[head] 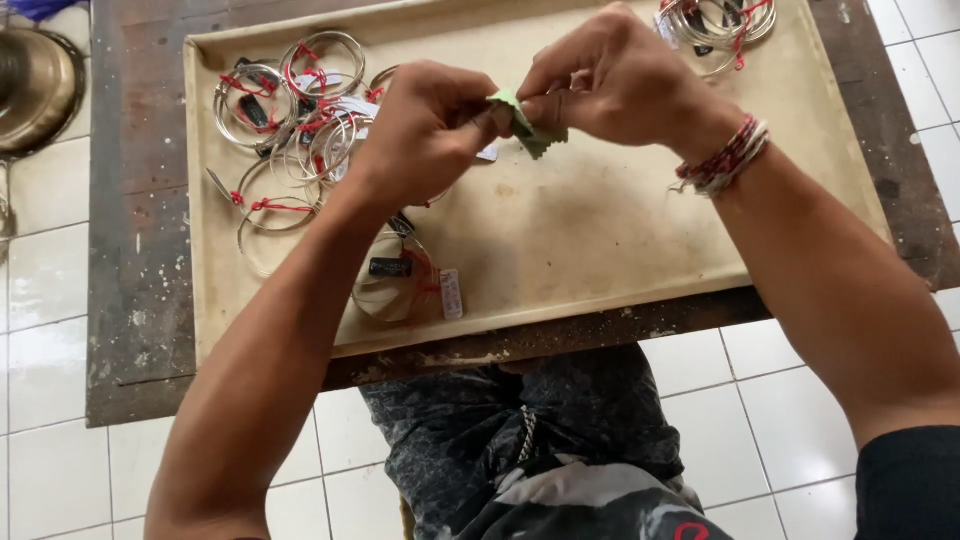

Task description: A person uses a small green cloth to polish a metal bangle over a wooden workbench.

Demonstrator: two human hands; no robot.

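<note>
Head view, looking straight down at two bare hands that meet above a shallow cream tray (620,250). Between them is a small green cloth (527,128) with a zigzag edge, held in the air over the upper middle of the tray. The left hand (425,125) pinches one corner of the cloth between thumb and fingertips, closed on it. The right hand (615,75) is curled tight around the other side of the cloth; whether something small sits inside the fold cannot be told. A bracelet of red and white threads (722,160) circles the right wrist. On the tray's left part lies a heap of thin silver bangles (285,110), many tied with red string, with small dark rectangular tags among them. A few more bangles lie under the left forearm near the front rim, beside a small black tag (390,267) and a narrow white paper label (452,293). A second cluster of silver bangles with red string (720,25) lies at the tray's far right corner. The tray is stained and worn, and it rests on a dark, scuffed wooden table (140,250) flecked with pale spots. Below it show the person's lap in dark patterned trousers (530,440) and a floor of white tiles (60,330). A dull brass-coloured metal vessel (35,85) stands at the upper left edge.
</note>
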